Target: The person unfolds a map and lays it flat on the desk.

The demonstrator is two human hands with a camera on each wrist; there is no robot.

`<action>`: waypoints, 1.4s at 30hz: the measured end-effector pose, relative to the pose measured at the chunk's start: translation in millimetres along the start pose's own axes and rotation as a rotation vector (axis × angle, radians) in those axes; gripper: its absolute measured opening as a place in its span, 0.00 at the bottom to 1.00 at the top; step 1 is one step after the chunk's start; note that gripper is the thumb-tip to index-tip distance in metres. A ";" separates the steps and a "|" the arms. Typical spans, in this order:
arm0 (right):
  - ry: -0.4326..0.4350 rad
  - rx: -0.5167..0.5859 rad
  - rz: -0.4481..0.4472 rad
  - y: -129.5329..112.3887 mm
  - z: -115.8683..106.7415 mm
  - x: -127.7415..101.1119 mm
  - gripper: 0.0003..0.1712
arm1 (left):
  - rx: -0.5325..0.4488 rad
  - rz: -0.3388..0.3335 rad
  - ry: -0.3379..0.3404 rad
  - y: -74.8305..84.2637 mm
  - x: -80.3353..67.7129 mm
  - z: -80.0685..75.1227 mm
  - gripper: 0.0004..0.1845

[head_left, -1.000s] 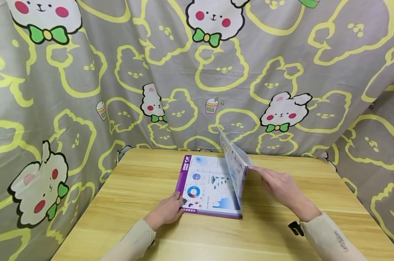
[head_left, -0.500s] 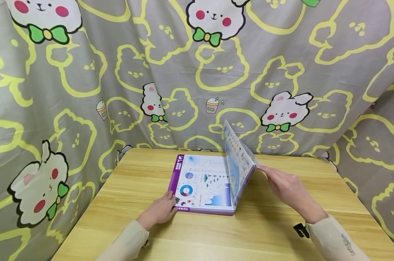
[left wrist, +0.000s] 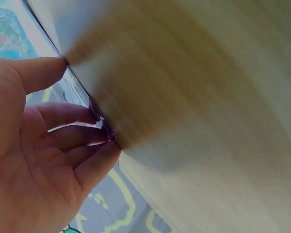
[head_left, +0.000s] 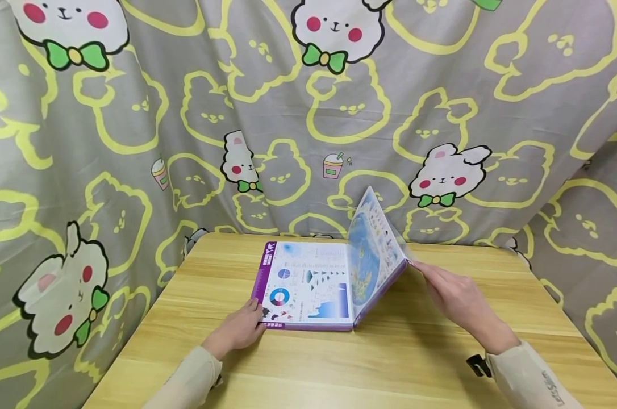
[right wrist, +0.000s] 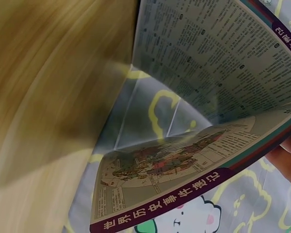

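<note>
A purple-edged folding map (head_left: pixel 319 307) lies on the table, its left part flat and printed with charts. A raised panel (head_left: pixel 382 250) with a blue map leans up to the right. My left hand (head_left: pixel 236 329) holds the near left corner; in the left wrist view, thumb and fingertips bracket the edge there. My right hand (head_left: pixel 457 295) pinches the raised panel's near right corner. On its underside, the right wrist view shows a text panel (right wrist: pixel 213 53) and a coloured map panel (right wrist: pixel 155 167) spread in a V. The right fingers behind the edge are mostly hidden.
A light wooden table (head_left: pixel 308 369) carries the map. Behind it and at both sides hangs a grey curtain (head_left: pixel 288 113) with yellow outlines and white rabbits, close to the table's back edge.
The flat part has slid left together with my left hand. The raised panel has swung further open to the right, showing more of its blue map; my right hand moved slightly right with it.
</note>
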State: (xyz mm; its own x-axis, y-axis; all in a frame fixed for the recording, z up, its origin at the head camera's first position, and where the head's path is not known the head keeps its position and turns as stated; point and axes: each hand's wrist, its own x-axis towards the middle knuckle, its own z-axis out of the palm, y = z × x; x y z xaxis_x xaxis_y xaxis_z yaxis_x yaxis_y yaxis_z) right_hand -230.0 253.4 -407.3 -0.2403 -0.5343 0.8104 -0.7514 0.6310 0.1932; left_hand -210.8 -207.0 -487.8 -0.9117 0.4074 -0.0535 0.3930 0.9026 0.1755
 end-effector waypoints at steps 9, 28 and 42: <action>-0.046 -0.009 0.024 2.2 -2.0 -8.4 0.24 | -0.038 -0.063 -0.019 -12.0 0.0 -2.3 0.28; -0.148 -0.037 0.077 7.8 -7.9 -32.8 0.24 | -0.072 -0.118 -0.060 -24.3 1.7 -5.2 0.31; -0.226 -0.040 0.087 10.8 -10.7 -52.9 0.27 | -0.081 -0.147 -0.074 -36.1 -3.4 -8.1 0.30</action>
State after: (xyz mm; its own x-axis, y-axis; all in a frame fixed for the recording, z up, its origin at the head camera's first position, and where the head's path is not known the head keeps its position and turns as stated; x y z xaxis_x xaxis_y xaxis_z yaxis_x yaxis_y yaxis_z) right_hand -218.8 294.4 -442.2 -0.4381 -0.5860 0.6817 -0.6979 0.6997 0.1530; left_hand -222.9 -242.1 -486.0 -0.9462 0.2833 -0.1562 0.2420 0.9403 0.2392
